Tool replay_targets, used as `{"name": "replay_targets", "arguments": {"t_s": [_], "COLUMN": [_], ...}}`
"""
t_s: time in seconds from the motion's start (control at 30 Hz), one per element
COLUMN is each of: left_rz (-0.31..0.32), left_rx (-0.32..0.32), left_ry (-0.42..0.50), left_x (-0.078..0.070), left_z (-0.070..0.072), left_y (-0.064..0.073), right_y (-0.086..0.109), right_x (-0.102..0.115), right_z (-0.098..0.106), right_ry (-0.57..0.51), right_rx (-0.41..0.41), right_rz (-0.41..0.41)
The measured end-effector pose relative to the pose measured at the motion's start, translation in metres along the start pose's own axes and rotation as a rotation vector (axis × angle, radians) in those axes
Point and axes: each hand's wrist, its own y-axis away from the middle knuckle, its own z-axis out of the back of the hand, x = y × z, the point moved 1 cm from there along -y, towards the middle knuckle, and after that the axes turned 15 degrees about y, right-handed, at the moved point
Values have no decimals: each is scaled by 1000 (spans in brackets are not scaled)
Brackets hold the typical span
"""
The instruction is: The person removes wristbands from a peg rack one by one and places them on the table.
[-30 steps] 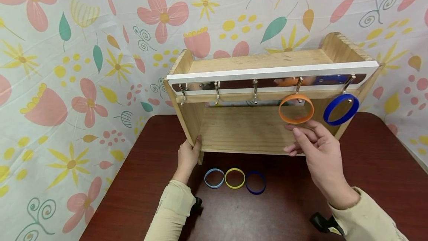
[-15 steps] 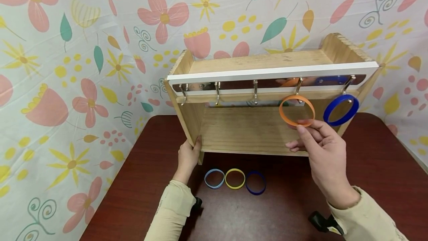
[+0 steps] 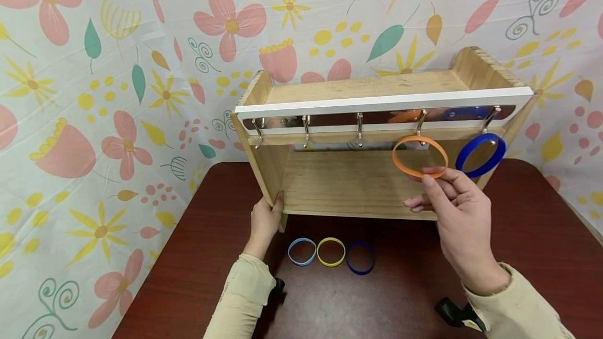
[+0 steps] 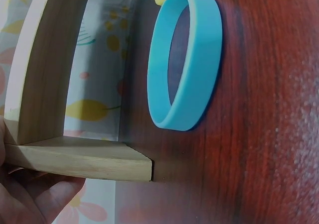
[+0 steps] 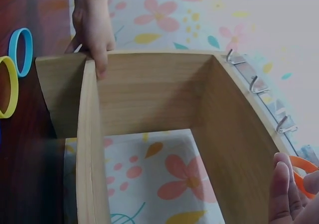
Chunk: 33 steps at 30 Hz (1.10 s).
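Note:
In the head view, my right hand (image 3: 464, 218) pinches the lower edge of an orange wristband (image 3: 402, 167) between thumb and fingers. The band is at the fourth hook from the left, its top overlapping the hook's lower end. On the rightmost hook hangs a blue wristband (image 3: 495, 158). My left hand (image 3: 265, 224) grips the lower left side of a wooden shelf (image 3: 348, 184), thumb on its front edge. The right wrist view catches only part of the orange wristband (image 5: 304, 164) at its right edge, beside my right fingers.
Three bare hooks (image 3: 360, 128) are on the left of the rail. On the dark red table (image 3: 212, 276), before the shelf, lie a light blue wristband (image 4: 204, 59), a yellow wristband (image 3: 331, 264) and a dark blue wristband (image 3: 360, 272). A floral cloth (image 3: 155, 213) hangs behind.
My right thumb and fingers have closed on the orange wristband's lower edge. The band has shifted slightly down and right. My left hand has stayed on the shelf.

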Motion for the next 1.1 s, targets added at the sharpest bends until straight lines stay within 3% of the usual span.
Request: {"name": "replay_targets", "arguments": {"t_s": [0.33, 1.1], "left_rz": [-6, 5], "left_rx": [-4, 1], "left_ry": [2, 12], "left_x": [2, 2], "left_z": [0, 0], "left_y": [-1, -1], "right_y": [3, 18], "right_x": [1, -11], "right_z": [1, 5], "right_ry": [-46, 31], "right_rx": [9, 123], "right_rz": [16, 2]}}
